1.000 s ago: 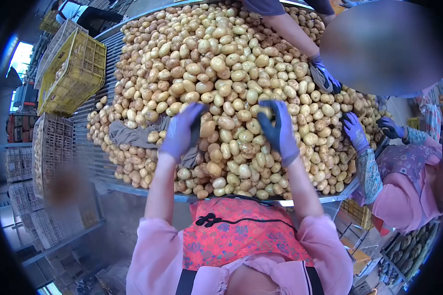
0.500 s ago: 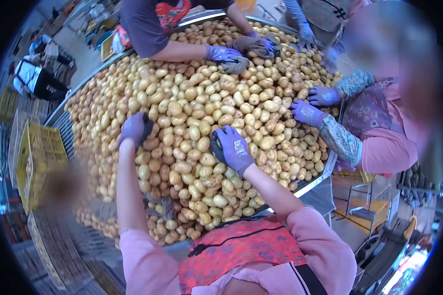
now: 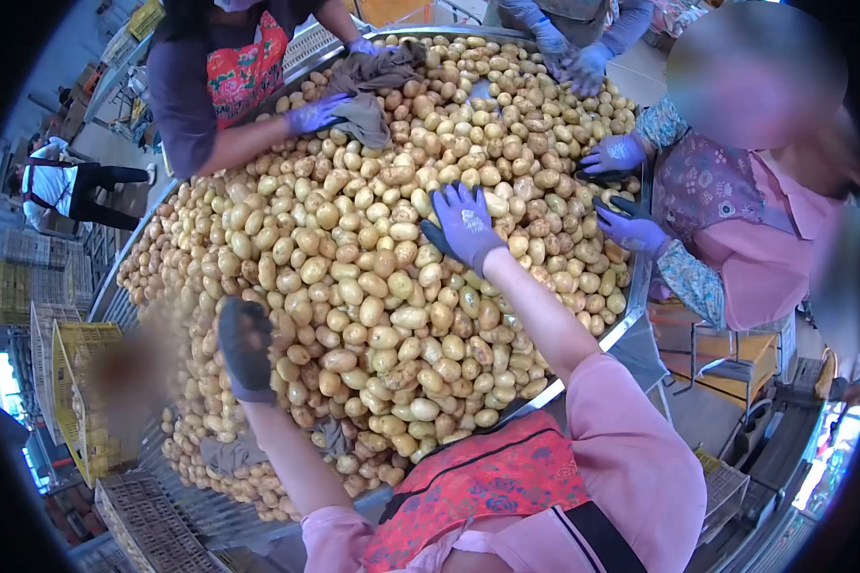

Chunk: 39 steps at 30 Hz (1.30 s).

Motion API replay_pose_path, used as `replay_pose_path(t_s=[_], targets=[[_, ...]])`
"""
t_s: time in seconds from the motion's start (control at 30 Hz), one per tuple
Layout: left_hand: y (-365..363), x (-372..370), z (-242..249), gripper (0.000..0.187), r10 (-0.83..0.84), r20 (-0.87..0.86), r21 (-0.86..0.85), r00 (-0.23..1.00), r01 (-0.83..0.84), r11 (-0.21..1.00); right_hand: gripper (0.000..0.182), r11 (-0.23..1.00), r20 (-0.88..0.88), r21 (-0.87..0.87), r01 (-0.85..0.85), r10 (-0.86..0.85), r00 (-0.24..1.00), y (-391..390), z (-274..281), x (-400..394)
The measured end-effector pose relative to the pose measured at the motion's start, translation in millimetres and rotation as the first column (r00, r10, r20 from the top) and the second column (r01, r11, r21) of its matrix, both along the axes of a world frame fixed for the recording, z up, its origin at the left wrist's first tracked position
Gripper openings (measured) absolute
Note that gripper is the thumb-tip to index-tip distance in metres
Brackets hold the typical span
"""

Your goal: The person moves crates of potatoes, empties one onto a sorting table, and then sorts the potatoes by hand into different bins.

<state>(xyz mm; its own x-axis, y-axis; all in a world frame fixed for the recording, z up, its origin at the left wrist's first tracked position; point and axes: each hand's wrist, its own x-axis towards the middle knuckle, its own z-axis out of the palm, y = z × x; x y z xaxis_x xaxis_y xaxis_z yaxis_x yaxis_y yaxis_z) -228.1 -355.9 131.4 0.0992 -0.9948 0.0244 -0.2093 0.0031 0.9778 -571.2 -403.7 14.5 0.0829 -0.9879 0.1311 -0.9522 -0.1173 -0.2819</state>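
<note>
Both my hands wear purple gloves with dark palms, over a large heap of pale brown potatoes [image 3: 382, 286]. My left hand [image 3: 246, 349] is at the left of the heap, turned so the dark palm side shows; it is slightly blurred and no potato shows in it. My right hand [image 3: 464, 227] lies palm down on potatoes near the heap's middle, fingers stretched and somewhat spread. A grey cloth [image 3: 229, 455] lies among potatoes below my left hand.
Co-workers' gloved hands [image 3: 631, 229] touch potatoes at the right. Another person's gloved hand [image 3: 315, 115] rests by a grey cloth [image 3: 363, 119] at the top. The metal table rim [image 3: 631, 325] bounds the heap. Yellow crates [image 3: 86, 401] stand at left.
My left hand has moved nearer me and turned its palm side into view. My right hand has reached farther forward over the heap. The view has shifted, and the far co-worker's cloths appear farther left.
</note>
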Motion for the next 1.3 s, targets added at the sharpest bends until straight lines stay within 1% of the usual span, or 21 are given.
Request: replay_pose_path(t_s=[0.03, 0.07, 0.1, 0.17, 0.2, 0.27, 0.33, 0.37, 0.43, 0.5, 0.63, 0.67, 0.7, 0.77, 0.83, 0.9, 1.07, 1.13, 1.2, 1.23, 1.3], targets=[[5.6, -20.4, 4.9, 0.011, -0.066, 0.282, -0.132, 0.957, 0.107, 0.985, 0.049, 0.999, 0.108, -0.051, 0.016, -0.010, 0.994, 6.6, 15.7, 6.8], [4.4, -40.5, 1.1, 0.017, -0.096, 0.405, -0.229, 0.909, 0.203, 0.952, 0.045, 0.993, 0.358, -0.110, -0.040, 0.077, 0.931, 17.6, 26.6, 13.1], [8.8, -68.1, 4.8, 0.018, -0.047, -0.086, 0.046, 0.995, 0.051, 0.998, 0.040, 0.981, 0.578, -0.174, -0.082, 0.169, 0.799, 32.4, 33.8, 19.0], [17.0, -109.8, -2.5, 0.018, -0.155, 0.010, 0.118, 0.988, 0.153, 0.981, 0.036, 0.983, 0.827, -0.185, -0.020, 0.167, 0.536, 69.3, 45.8, 34.5], [11.5, -124.9, -18.3, 0.022, -0.224, 0.455, -0.265, 0.862, 0.371, 0.890, 0.040, 0.965, 0.686, -0.256, 0.056, 0.141, 0.714, 84.8, 39.5, 33.8], [20.5, -146.9, -13.9, 0.023, -0.252, 0.846, -0.007, 0.470, 0.482, 0.876, 0.048, 0.939, 0.556, -0.322, 0.124, 0.082, 0.827, 106.6, 39.3, 5.3], [23.8, -142.1, -46.1, 0.023, -0.294, 0.816, 0.029, 0.498, 0.473, 0.881, 0.059, 0.904, 0.288, -0.283, 0.322, -0.240, 0.927, 129.4, 13.8, -30.8], [25.5, -136.5, -56.5, 0.021, -0.306, 0.804, 0.051, 0.510, 0.453, 0.890, 0.068, 0.913, 0.289, -0.199, 0.357, -0.293, 0.911, 139.4, 16.6, -52.6], [27.3, -135.6, -56.7, 0.020, -0.272, 0.785, 0.034, 0.557, 0.399, 0.916, 0.079, 0.901, -0.023, 0.016, 0.434, -0.433, 0.901, 159.0, -28.0, -90.3], [30.5, -138.1, -60.2, 0.019, -0.250, 0.754, 0.028, 0.607, 0.351, 0.936, 0.088, 0.903, -0.052, 0.180, 0.390, -0.387, 0.921, 161.3, -54.5, -101.1], [32.8, -144.9, -73.6, 0.025, -0.075, 0.884, -0.126, 0.461, 0.389, 0.913, 0.083, 0.868, -0.214, 0.191, 0.458, -0.419, 0.882, 142.1, -67.0, -93.9], [34.1, -143.8, -75.7, 0.025, -0.057, 0.900, -0.153, 0.432, 0.436, 0.887, 0.084, 0.911, -0.675, 0.010, 0.412, -0.298, 0.675, 148.0, -109.2, -104.1], [34.5, -142.4, -77.5, 0.025, -0.038, 0.914, -0.179, 0.404, 0.486, 0.856, 0.084, 0.916, -0.678, 0.029, 0.401, -0.276, 0.681, 137.4, -84.0, -97.2], [32.0, -141.8, -80.4, 0.026, -0.041, 0.908, -0.174, 0.417, 0.463, 0.869, 0.083, 0.787, -0.355, 0.264, 0.558, -0.458, 0.815, 108.2, -39.3, -88.2], [31.3, -140.0, -80.4, 0.027, -0.068, 0.902, -0.185, 0.427, 0.523, 0.832, 0.079, 0.928, -0.202, 0.078, 0.366, -0.344, 0.917, 85.0, -60.5, -104.5], [31.8, -141.6, -85.4, 0.026, -0.090, 0.898, -0.169, 0.430, 0.527, 0.833, 0.059, 0.978, -0.124, 0.006, 0.209, -0.207, 0.970, 44.8, -48.4, -84.5], [31.3, -138.6, -88.0, 0.026, -0.100, 0.899, -0.174, 0.427, 0.556, 0.813, 0.052, 0.972, 0.017, -0.206, 0.110, -0.109, 0.994, -59.4, -47.0, -38.9], [30.2, -138.3, -85.8, 0.025, -0.144, 0.893, -0.139, 0.426, 0.566, 0.812, 0.049, 0.965, -0.239, -0.257, 0.058, -0.121, 0.964, -102.3, -41.8, -24.3], [30.4, -139.0, -81.6, 0.025, -0.237, 0.874, -0.048, 0.424, 0.561, 0.827, 0.049, 0.984, -0.135, -0.178, 0.003, -0.027, 0.990, -156.6, -54.8, -12.4], [29.0, -138.6, -80.1, 0.025, -0.316, 0.855, 0.035, 0.410, 0.562, 0.826, 0.053, 0.980, -0.223, -0.198, 0.010, -0.055, 0.973, -184.6, -69.1, -1.4], [25.0, -141.6, -84.5, 0.021, -0.198, 0.863, -0.099, 0.465, 0.540, 0.836, 0.088, 0.989, -0.034, -0.148, 0.022, -0.027, 0.999, -212.2, -39.0, 18.4]])
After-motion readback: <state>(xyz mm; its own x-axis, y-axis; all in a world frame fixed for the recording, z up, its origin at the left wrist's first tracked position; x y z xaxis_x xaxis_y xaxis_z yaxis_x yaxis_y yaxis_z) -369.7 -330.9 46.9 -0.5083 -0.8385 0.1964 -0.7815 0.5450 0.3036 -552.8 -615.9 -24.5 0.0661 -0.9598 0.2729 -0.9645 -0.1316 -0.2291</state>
